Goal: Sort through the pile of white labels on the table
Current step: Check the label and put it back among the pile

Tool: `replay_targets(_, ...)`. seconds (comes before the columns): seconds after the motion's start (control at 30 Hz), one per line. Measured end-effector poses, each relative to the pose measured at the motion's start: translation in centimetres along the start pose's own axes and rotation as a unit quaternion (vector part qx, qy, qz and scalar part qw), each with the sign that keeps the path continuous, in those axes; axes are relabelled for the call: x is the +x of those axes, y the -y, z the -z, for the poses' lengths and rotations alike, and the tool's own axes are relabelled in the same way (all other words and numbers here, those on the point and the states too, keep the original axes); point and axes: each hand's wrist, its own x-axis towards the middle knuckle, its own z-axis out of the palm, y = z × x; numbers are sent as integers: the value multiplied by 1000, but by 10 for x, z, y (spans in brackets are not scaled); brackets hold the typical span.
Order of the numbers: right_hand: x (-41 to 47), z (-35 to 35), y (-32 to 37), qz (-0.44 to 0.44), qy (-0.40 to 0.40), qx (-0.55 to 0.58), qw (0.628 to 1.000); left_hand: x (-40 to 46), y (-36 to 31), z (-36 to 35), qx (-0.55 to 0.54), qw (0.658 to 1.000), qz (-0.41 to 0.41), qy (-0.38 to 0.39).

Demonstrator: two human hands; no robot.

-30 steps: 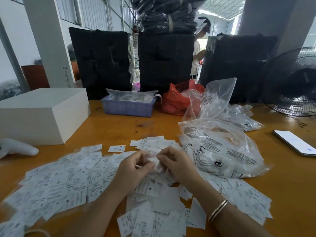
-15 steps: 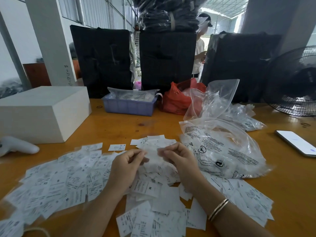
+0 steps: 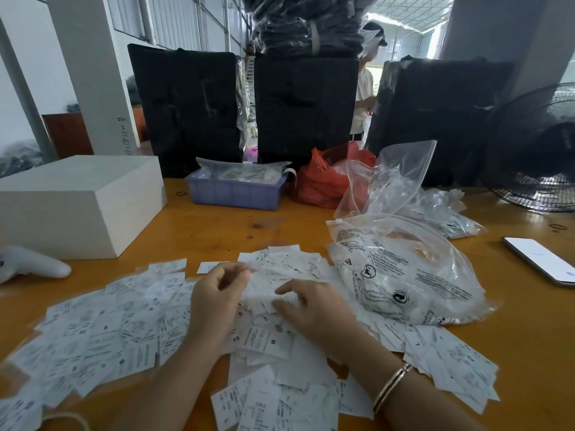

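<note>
Head view: left hand point(image 3: 214, 303) and right hand point(image 3: 314, 309) pinch labels point(image 3: 102, 331) beneath them.

labels point(image 3: 102, 334): print blurred | fan point(image 3: 535, 150): cropped right | phone point(image 3: 541, 259): cropped right

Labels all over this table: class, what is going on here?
A person sits at a wooden table sorting a spread pile of white labels. The left hand is raised over the pile with curled fingers, seemingly pinching a label. The right hand rests on the heap, fingers among the labels. A clear printed bag lies to the right, a white box to the left, a phone at the far right.
</note>
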Motion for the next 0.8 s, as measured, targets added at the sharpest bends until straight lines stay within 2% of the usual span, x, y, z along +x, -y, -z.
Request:
replay_targets(0.07,0,-3,3,20,20,-125,992,0,-1,1,-21,1000,4,2)
replay_targets(0.1,0,-3,5,35,15,-147,988,0,-2,1,-29,1000,6,2)
replay_targets(0.23,-1,0,5,81,-20,-105,991,-1,-5,1,-56,998,23,4)
replay_targets(0.33,-2,1,2,20,-53,1,998,0,-5,0,-72,996,42,16)
replay_targets(0.43,-1,3,1,-62,-79,168,981,0,-5,-3,-68,996,49,15)
replay_targets(0.53,-2,7,-1,-102,-95,277,951,-1,-5,-4,-66,996,61,11)
replay_targets(0.63,-4,10,-3,-112,-79,395,908,-1,-4,-4,-62,995,76,9)
replay_targets(0.8,-3,12,-8,-115,-93,533,833,0,-6,-1,-181,971,155,30)
